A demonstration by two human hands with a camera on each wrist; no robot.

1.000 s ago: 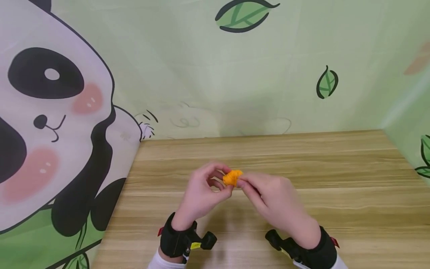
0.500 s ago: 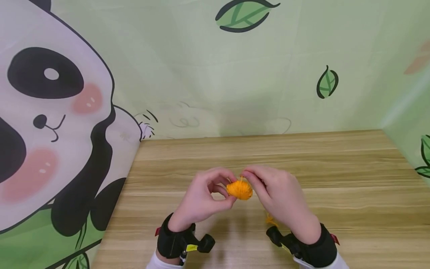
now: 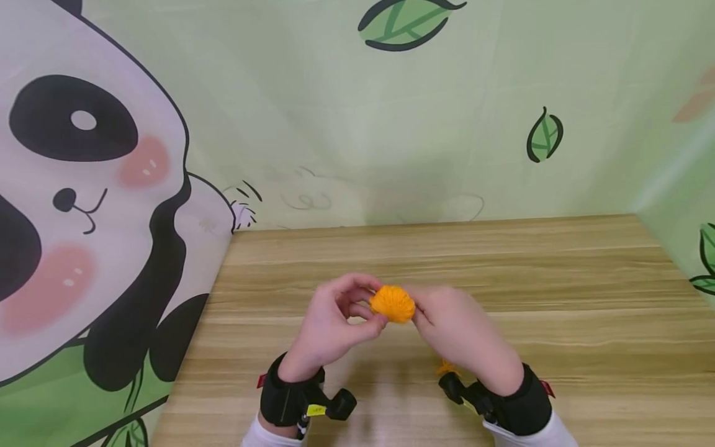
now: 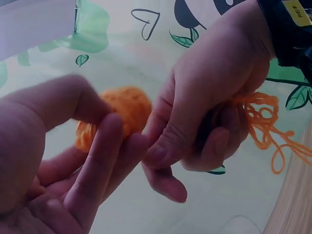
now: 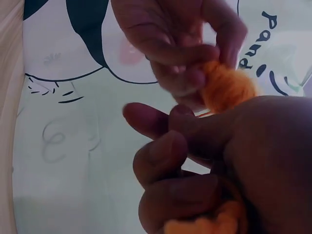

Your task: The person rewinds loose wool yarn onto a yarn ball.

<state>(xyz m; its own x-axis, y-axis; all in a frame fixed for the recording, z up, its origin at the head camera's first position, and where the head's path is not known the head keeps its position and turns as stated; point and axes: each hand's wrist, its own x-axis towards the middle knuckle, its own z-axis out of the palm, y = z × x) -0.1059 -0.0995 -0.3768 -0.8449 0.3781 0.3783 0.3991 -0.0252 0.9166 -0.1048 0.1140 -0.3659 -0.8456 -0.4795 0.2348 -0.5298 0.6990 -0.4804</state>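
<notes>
A small ball of orange yarn [image 3: 393, 304] is held above the table by the fingertips and thumb of my left hand [image 3: 334, 326]. My right hand [image 3: 463, 335] is close against the ball's right side, its fingers curled. In the right wrist view, a thin strand [image 5: 204, 114] runs from the ball to the right thumb and forefinger, which pinch it. Loose loops of the same yarn [image 4: 263, 117] trail out of the right palm in the left wrist view. Their tangled end also shows under the right wrist in the head view.
Below both hands lies the wood-grain table [image 3: 586, 298]. Behind it hangs a pale green backdrop [image 3: 313, 112] printed with leaves, and a large printed panda [image 3: 95, 248] fills the left side. Each wrist wears a black strap [image 3: 290, 391] with a camera.
The ball has turned in the left fingers and shifted slightly. My right hand went from the ball's front to above it with a strand drawn out, then down to its right side.
</notes>
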